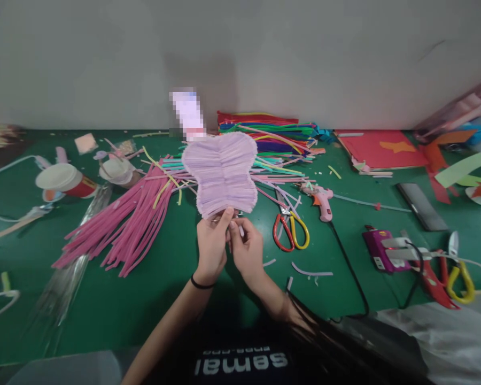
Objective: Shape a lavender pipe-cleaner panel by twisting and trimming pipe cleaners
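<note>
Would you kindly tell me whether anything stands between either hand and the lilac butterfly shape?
Nothing visible does. The left hand pinches the lilac butterfly shape at its lower edge; the right hand is close beneath, though its contact is unclear. The nearest scissors lie off to the right, clear of both.

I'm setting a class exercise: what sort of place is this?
Probably a craft workspace: a glue gun, scissors beside it and a bundle of pink pipe cleaners lie on the green table.
</note>
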`<state>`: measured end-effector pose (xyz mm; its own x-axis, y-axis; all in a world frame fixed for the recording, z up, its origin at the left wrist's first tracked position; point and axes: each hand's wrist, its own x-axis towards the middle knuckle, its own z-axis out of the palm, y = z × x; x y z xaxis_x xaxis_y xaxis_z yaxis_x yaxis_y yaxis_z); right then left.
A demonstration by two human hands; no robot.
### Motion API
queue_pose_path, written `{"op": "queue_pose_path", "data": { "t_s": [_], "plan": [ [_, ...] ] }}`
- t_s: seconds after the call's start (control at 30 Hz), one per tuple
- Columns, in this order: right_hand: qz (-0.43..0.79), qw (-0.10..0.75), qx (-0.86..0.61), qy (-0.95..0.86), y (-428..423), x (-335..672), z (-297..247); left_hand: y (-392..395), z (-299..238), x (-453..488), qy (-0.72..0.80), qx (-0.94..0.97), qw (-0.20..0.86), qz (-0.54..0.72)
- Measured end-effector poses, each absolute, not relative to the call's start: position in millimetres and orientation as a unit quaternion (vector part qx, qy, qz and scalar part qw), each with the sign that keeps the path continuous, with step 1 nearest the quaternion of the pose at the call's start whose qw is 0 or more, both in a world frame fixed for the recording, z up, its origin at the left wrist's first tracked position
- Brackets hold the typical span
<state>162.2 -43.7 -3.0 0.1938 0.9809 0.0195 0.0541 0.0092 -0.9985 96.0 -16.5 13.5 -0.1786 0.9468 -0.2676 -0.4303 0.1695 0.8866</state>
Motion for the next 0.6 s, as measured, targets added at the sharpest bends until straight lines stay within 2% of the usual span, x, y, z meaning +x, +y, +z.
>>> {"op": "queue_pose_path", "data": {
  "t_s": [0.6],
  "plan": [
    [0.411, 0.560, -0.579, -0.426, -38.8, 158.9, -8.0, -21.3, -6.3, 108.2, 0.512, 0.239, 0.551, 0.614]
  ]
}}
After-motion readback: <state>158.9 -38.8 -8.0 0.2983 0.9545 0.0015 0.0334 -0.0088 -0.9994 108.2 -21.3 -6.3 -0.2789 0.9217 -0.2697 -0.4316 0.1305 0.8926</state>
